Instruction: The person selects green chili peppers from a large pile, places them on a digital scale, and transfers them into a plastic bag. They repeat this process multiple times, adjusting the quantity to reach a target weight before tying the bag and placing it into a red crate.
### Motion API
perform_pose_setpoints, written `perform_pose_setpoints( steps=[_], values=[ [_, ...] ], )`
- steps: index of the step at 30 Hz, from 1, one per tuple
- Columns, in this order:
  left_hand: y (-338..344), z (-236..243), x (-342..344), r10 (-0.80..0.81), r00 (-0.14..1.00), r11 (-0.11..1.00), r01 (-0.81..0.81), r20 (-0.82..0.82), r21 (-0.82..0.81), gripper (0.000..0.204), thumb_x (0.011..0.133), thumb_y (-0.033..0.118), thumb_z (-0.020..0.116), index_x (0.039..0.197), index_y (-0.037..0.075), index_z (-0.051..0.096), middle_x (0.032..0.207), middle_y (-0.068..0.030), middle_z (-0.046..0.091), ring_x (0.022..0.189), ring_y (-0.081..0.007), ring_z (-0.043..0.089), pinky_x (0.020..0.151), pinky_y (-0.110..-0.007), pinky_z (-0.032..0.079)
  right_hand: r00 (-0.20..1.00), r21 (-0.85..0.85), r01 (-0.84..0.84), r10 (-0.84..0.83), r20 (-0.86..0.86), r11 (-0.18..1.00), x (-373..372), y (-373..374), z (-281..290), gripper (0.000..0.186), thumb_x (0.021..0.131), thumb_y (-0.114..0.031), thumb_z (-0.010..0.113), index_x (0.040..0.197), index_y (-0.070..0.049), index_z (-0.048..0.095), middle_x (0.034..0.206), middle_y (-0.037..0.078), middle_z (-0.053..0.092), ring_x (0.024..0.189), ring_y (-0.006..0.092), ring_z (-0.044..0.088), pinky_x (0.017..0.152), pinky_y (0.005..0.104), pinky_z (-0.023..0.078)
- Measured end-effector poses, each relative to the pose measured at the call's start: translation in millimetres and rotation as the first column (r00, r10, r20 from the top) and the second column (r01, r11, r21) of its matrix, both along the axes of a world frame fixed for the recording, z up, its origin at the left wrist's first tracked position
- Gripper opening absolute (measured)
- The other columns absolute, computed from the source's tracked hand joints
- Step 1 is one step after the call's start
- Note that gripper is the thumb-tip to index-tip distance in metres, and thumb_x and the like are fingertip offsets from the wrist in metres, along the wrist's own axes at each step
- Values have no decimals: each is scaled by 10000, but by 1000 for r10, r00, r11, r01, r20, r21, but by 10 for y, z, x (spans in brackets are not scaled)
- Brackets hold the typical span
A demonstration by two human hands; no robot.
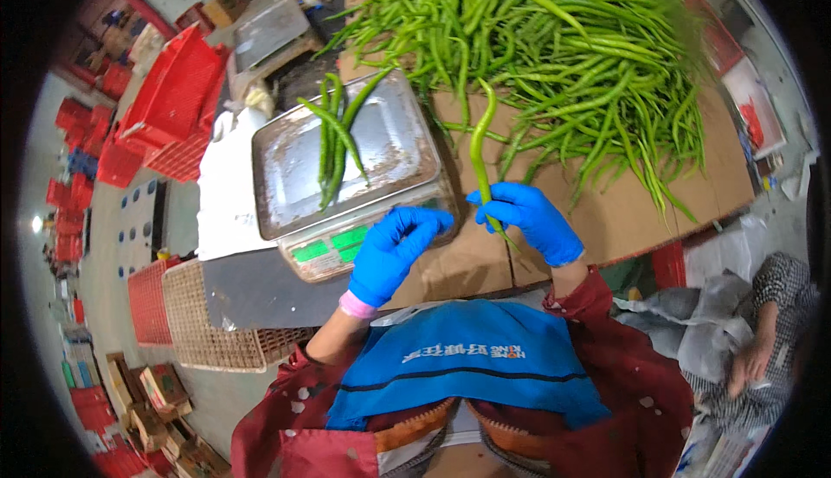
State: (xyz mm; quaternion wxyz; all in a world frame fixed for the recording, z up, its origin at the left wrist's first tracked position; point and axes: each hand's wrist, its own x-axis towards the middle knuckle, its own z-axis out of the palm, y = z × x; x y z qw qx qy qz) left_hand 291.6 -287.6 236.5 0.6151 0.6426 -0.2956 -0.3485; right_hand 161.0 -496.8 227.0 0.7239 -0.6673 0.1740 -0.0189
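My right hand (pixel 530 218), in a blue glove, pinches a long green chili pepper (pixel 479 153) near its lower end. The pepper stands nearly upright with a slight curve, and its tip pokes out below the fingers. My left hand (pixel 389 251), also gloved in blue, is at the front edge of the weighing scale (pixel 325 249). Its fingers are drawn together toward the right hand; whether anything small is between them is hidden. Several green chili peppers (pixel 333 136) lie on the scale's worn metal tray (pixel 281 179).
A large heap of green chili peppers (pixel 554 54) covers the far side of the cardboard-topped table (pixel 459 270). Red crates (pixel 173 97) are stacked at left, beyond a white sack (pixel 229 192). A second scale (pixel 270 32) stands behind. Another person's hand (pixel 755 357) shows at lower right.
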Motion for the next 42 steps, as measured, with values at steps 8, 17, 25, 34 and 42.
perform_pose_setpoints(
  steps=[8, 17, 25, 34, 42],
  values=[
    [-153, -23, 1374, 245, 403, 750, -655, 882, 91, 648, 815, 506, 645, 1233, 18, 561, 1142, -232, 598, 1035, -368, 590, 874, -434, 468, 989, -146, 91, -72, 127, 985, 650, 125, -35, 409, 885, -221, 613, 1206, 27, 572, 863, 68, 658, 739, 111, 604, 668, 280, 499],
    [-511, -340, 1418, 10, 566, 648, -631, 824, 426, 848, 733, 229, 680, 1452, 112, 247, 1017, -230, 598, 866, -382, 630, 707, -474, 513, 992, -898, 98, 34, 125, 429, 1804, 342, -245, 283, 795, -229, 605, 1037, -81, 612, 901, 185, 652, 799, 370, 635, 693, 468, 507],
    [-176, -411, 1493, 178, 861, 921, -316, 477, 227, 729, 787, 241, 686, 1412, 53, 362, 1285, -263, 517, 1128, -357, 561, 947, -381, 448, 950, -903, 97, 230, 209, 419, 1774, 337, -411, 261, 839, -169, 545, 1071, -113, 649, 974, 158, 645, 884, 349, 619, 759, 453, 505],
    [324, -212, 1428, 294, 955, 942, -282, -44, 181, 427, 914, 169, 584, 1306, 22, 505, 1099, -88, 641, 875, -143, 611, 801, -271, 500, 942, -830, 191, 140, 305, 524, 1459, 178, -286, 233, 900, -191, 567, 1103, -114, 654, 1023, 150, 646, 931, 322, 618, 783, 391, 505],
    [462, -232, 1300, 392, 919, 903, -393, 40, 176, 365, 911, 145, 554, 1254, 22, 548, 1020, -71, 649, 802, -132, 610, 732, -255, 510, 978, -813, 122, 70, 196, 569, 1502, 442, -237, 359, 857, -325, 603, 1104, -65, 631, 875, 147, 672, 798, 337, 645, 690, 434, 511]
  ],
)
